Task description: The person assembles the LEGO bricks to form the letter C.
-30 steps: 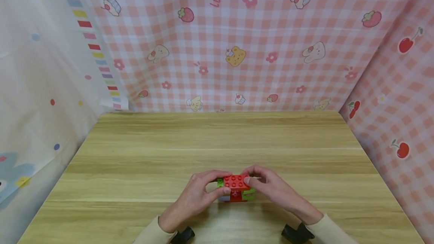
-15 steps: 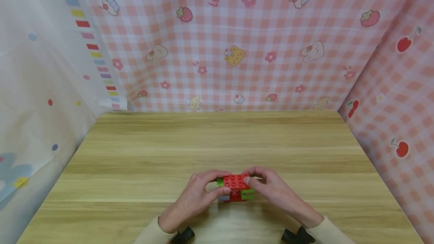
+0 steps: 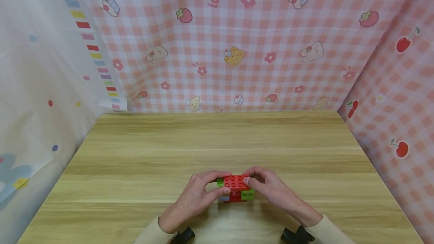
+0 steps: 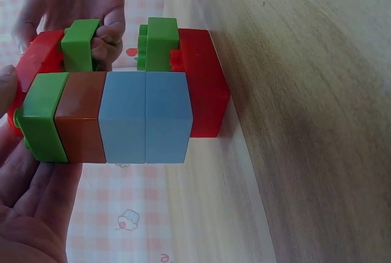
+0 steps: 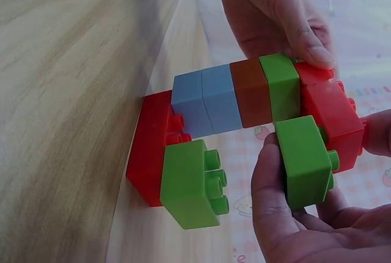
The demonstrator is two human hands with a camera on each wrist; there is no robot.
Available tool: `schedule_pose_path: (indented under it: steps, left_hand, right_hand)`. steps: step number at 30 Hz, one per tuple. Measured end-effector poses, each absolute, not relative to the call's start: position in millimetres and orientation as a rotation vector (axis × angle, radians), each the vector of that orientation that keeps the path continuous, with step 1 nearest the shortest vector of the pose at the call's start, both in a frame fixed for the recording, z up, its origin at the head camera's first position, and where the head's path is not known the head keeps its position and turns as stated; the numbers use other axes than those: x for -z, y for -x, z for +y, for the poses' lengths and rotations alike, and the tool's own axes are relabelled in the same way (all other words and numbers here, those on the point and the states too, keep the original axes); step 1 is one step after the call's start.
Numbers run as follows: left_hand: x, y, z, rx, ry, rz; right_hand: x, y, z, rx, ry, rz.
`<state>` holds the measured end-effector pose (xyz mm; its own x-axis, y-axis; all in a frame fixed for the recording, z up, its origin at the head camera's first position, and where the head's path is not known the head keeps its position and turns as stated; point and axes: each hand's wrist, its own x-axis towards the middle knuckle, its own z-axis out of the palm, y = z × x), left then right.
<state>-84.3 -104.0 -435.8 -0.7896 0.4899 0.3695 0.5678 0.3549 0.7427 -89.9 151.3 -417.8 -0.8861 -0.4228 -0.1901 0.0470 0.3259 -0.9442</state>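
Note:
A toy-brick frame stands on the table, with a red base brick (image 5: 148, 153) at the bottom. Its left column stacks two blue bricks (image 4: 145, 116), a brown brick (image 4: 79, 116) and a green brick (image 4: 46, 116). Another green brick (image 5: 186, 183) sits on the base's right end, studs up. Across the top lies a red brick (image 3: 235, 181). My left hand (image 3: 194, 193) grips its left part, thumb in front and fingers behind. My right hand (image 3: 272, 189) has its thumb on the red brick's right end, and its fingers hold a green brick (image 5: 303, 162) underneath, above the lower green one.
The wooden table (image 3: 217, 138) reaches back to a pink checked curtain (image 3: 210, 48). A white dotted cloth (image 3: 40, 67) hangs on the left and another checked cloth (image 3: 400, 97) on the right.
Both hands stay almost in place around the bricks. The green showing under the red brick's right end has shifted slightly and looks straighter now.

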Motion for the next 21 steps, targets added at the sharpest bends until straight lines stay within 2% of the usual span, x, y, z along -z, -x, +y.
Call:
schedule_pose_path:
  steps: [21]
  left_hand:
    - [435.4, 84.7, -103.8, 1.447, 0.976, -2.546]
  right_hand:
    - [417.0, 91.8, 156.5, 1.602, 0.416, 2.079]
